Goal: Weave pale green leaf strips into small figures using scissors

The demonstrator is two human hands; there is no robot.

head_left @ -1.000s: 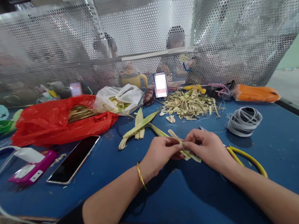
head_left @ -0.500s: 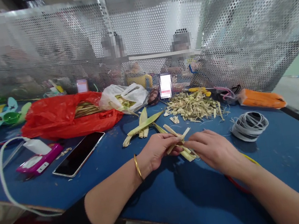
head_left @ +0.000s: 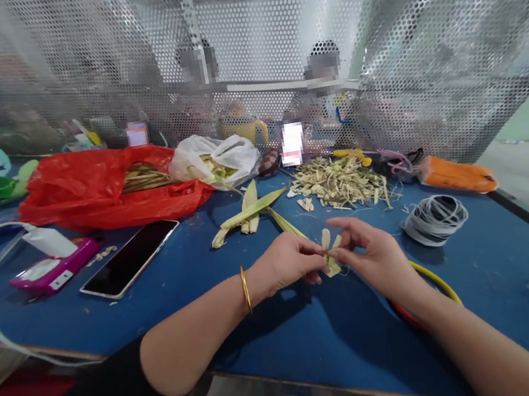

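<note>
Between my hands is a small folded piece of pale leaf strips [head_left: 326, 239], its short ends sticking up and down. My left hand [head_left: 288, 260], with a gold bangle at the wrist, pinches it from the left. My right hand [head_left: 376, 252] pinches its right side between thumb and fingers, the forefinger partly raised. Some of the piece is hidden behind the fingertips. Just beyond lie loose green-yellow leaf strips [head_left: 252, 211], and one narrow leaf [head_left: 285, 223] runs toward my left hand. Farther back is a heap of leaf scraps [head_left: 337, 180].
A phone [head_left: 130, 259], a purple power strip [head_left: 56, 270] and a white cable stand left. Red [head_left: 70, 190] and white bags [head_left: 217, 158] holding leaves sit behind. Right are a coil of thin cord [head_left: 435, 221], an orange packet [head_left: 458, 174] and a yellow-red ring. A perforated metal screen [head_left: 268, 35] borders the table.
My right hand has turned, its fingers lifting and its thumb now against the leaf piece. The folded piece shows more upright between both hands. The view has shifted slightly.
</note>
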